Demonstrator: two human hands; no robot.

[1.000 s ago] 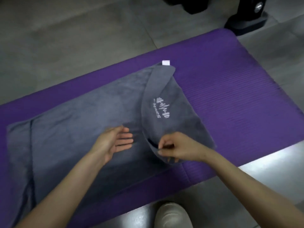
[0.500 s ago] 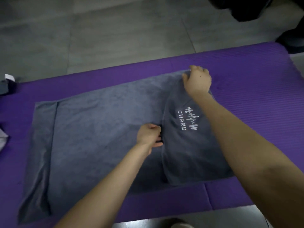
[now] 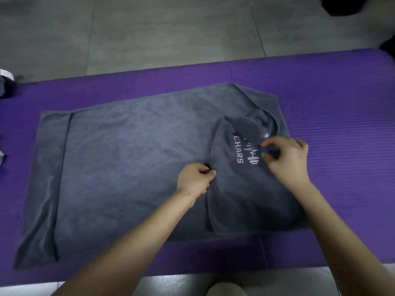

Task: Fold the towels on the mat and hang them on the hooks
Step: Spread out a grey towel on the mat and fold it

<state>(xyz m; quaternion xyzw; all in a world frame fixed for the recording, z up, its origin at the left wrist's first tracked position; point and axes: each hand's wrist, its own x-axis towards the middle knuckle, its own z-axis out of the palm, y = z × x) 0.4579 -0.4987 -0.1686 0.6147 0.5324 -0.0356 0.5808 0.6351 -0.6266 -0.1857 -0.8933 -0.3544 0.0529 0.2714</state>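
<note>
Grey towel (image 3: 128,167) lies spread on the purple mat (image 3: 331,92), its right end turned over as a flap (image 3: 245,201) bearing a white logo (image 3: 245,153). The left hand (image 3: 195,180) pinches the flap's inner edge, apparently anchoring the fold. The right hand (image 3: 287,160) pinches bunched cloth beside the logo, likely to square the corner.

Head view, body only. Left forearm (image 3: 128,242) and right forearm (image 3: 346,231) are both bare as far as the frame edge. Left hand (image 3: 195,180) and right hand (image 3: 288,159) are bare as well, wrists included. A pale rounded shape (image 3: 224,289) sits at bottom centre between the forearms: shoe toe or knee, cannot tell.
</note>
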